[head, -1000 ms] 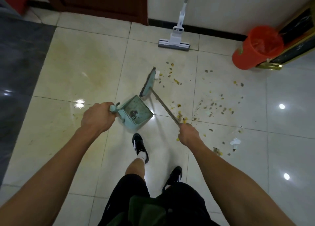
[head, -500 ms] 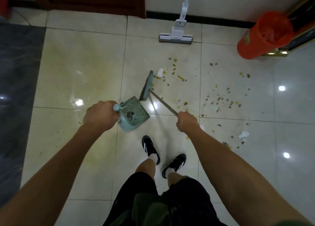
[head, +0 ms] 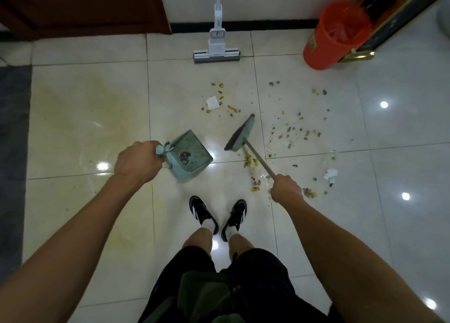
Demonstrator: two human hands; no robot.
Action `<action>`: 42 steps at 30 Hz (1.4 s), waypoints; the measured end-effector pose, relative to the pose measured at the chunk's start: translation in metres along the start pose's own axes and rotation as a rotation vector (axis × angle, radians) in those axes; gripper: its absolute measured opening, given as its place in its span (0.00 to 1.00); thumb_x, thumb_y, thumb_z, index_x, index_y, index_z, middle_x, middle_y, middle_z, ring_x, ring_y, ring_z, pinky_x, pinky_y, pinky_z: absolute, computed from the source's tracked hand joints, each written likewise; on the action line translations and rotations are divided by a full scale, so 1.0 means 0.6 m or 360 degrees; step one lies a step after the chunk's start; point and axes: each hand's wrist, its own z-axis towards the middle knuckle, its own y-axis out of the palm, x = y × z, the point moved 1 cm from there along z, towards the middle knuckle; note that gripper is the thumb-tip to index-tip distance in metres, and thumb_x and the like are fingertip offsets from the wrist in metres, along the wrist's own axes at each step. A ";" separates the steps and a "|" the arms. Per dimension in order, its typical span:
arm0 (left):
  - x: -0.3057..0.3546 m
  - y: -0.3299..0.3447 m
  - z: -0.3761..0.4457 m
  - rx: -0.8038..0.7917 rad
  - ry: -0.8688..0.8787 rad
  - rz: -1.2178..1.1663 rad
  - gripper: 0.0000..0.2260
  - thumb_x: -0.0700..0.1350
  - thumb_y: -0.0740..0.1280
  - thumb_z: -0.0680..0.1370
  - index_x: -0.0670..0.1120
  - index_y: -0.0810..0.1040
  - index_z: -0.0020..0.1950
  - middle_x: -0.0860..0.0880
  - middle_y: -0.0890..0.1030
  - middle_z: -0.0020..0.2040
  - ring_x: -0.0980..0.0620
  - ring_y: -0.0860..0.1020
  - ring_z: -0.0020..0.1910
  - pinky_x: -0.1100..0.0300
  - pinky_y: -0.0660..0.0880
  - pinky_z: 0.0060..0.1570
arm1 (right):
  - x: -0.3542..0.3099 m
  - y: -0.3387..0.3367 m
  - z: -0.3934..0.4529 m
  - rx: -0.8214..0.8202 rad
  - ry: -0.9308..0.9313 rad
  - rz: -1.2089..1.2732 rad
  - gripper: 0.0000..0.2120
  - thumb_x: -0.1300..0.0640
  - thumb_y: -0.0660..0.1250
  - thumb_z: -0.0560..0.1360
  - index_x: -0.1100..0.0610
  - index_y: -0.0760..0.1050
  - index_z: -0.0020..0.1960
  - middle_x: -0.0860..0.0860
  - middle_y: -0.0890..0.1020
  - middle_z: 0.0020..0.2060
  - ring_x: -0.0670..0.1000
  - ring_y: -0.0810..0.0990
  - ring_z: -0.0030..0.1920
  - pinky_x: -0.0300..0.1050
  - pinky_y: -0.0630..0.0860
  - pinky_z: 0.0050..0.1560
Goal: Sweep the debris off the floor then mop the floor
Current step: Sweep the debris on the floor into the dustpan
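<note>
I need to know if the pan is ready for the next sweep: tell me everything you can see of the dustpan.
The dustpan is pale teal, plastic by its look, with a comb-toothed ridge along its handle end. The left hand grips its handle. Its open mouth points away from the person, toward the broom head, with a gap of bare tile between them. A small dark clump lies inside by the comb. Whether its lip touches the floor cannot be told.
</note>
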 end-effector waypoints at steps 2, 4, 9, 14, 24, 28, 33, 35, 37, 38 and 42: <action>0.029 0.001 -0.002 0.0024 0.0032 0.0034 0.04 0.54 0.68 0.78 0.55 0.79 0.46 0.50 0.75 0.37 0.44 0.74 0.35 0.57 0.69 0.35 | 0.039 0.004 -0.010 -0.0033 0.0031 0.0001 0.14 0.59 0.62 0.78 0.57 0.73 0.64 0.51 0.75 0.44 0.53 0.78 0.43 0.46 0.77 0.42; 0.063 0.001 -0.004 0.0058 0.0079 0.0073 0.04 0.53 0.68 0.78 0.55 0.79 0.47 0.50 0.75 0.36 0.45 0.75 0.34 0.57 0.69 0.34 | 0.074 0.006 -0.019 -0.0056 0.0033 0.0007 0.14 0.59 0.61 0.78 0.58 0.73 0.63 0.53 0.78 0.47 0.54 0.80 0.46 0.48 0.80 0.45; 0.120 -0.016 -0.003 0.0119 0.0127 0.0116 0.06 0.55 0.67 0.77 0.54 0.80 0.48 0.47 0.81 0.40 0.41 0.79 0.37 0.54 0.77 0.38 | 0.115 -0.007 -0.028 -0.0059 0.0052 0.0099 0.14 0.60 0.61 0.77 0.58 0.73 0.62 0.54 0.79 0.51 0.56 0.81 0.50 0.48 0.77 0.45; 0.143 -0.049 0.002 0.0207 0.0094 0.0118 0.07 0.55 0.67 0.77 0.53 0.80 0.48 0.44 0.82 0.42 0.40 0.79 0.38 0.52 0.77 0.40 | 0.131 -0.028 -0.024 -0.0091 -0.0008 0.0210 0.14 0.58 0.61 0.78 0.60 0.72 0.63 0.57 0.78 0.55 0.57 0.80 0.51 0.47 0.74 0.42; 0.097 -0.104 0.078 0.0198 0.0064 0.0118 0.06 0.52 0.66 0.78 0.52 0.81 0.49 0.44 0.82 0.42 0.40 0.79 0.39 0.51 0.79 0.41 | -0.023 -0.103 0.041 -0.0048 -0.0244 0.0219 0.13 0.60 0.60 0.78 0.60 0.72 0.62 0.57 0.77 0.56 0.57 0.79 0.52 0.45 0.73 0.43; 0.042 -0.137 0.147 0.0169 0.0050 0.0091 0.06 0.51 0.67 0.78 0.52 0.81 0.51 0.44 0.82 0.43 0.40 0.79 0.39 0.53 0.77 0.40 | -0.126 -0.156 0.096 -0.0023 -0.0298 0.0129 0.12 0.60 0.62 0.78 0.60 0.73 0.61 0.56 0.78 0.52 0.55 0.77 0.45 0.45 0.73 0.42; -0.046 -0.170 0.245 0.0117 -0.0008 0.0026 0.05 0.51 0.67 0.78 0.54 0.81 0.51 0.45 0.83 0.44 0.41 0.80 0.40 0.54 0.76 0.40 | -0.282 -0.207 0.175 -0.0031 -0.0379 0.0111 0.11 0.60 0.62 0.78 0.59 0.73 0.60 0.56 0.79 0.52 0.55 0.79 0.46 0.44 0.74 0.43; -0.077 -0.180 0.279 0.0093 -0.0005 0.0022 0.06 0.52 0.67 0.79 0.54 0.81 0.52 0.45 0.84 0.44 0.41 0.80 0.40 0.54 0.76 0.40 | -0.348 -0.215 0.201 -0.0031 -0.0391 0.0156 0.11 0.60 0.62 0.78 0.59 0.73 0.60 0.55 0.79 0.52 0.55 0.79 0.46 0.45 0.76 0.44; -0.102 -0.192 0.315 0.0063 -0.0009 0.0018 0.06 0.52 0.67 0.78 0.53 0.81 0.51 0.45 0.83 0.44 0.41 0.80 0.40 0.54 0.75 0.40 | -0.409 -0.219 0.220 -0.0045 -0.0386 0.0189 0.11 0.60 0.61 0.78 0.59 0.73 0.60 0.56 0.79 0.52 0.57 0.80 0.49 0.47 0.76 0.45; -0.112 -0.198 0.332 0.0052 -0.0010 0.0018 0.05 0.51 0.67 0.78 0.53 0.81 0.51 0.46 0.83 0.43 0.41 0.79 0.39 0.54 0.76 0.40 | -0.434 -0.221 0.229 -0.0051 -0.0392 0.0205 0.11 0.61 0.61 0.77 0.59 0.73 0.60 0.56 0.79 0.52 0.57 0.80 0.49 0.47 0.76 0.45; -0.137 -0.217 0.389 0.0041 0.0039 0.0048 0.05 0.51 0.66 0.79 0.52 0.81 0.49 0.49 0.80 0.37 0.44 0.79 0.35 0.54 0.77 0.38 | -0.505 -0.225 0.264 -0.0058 -0.0392 0.0196 0.12 0.61 0.62 0.77 0.59 0.74 0.60 0.56 0.79 0.52 0.58 0.81 0.50 0.48 0.76 0.44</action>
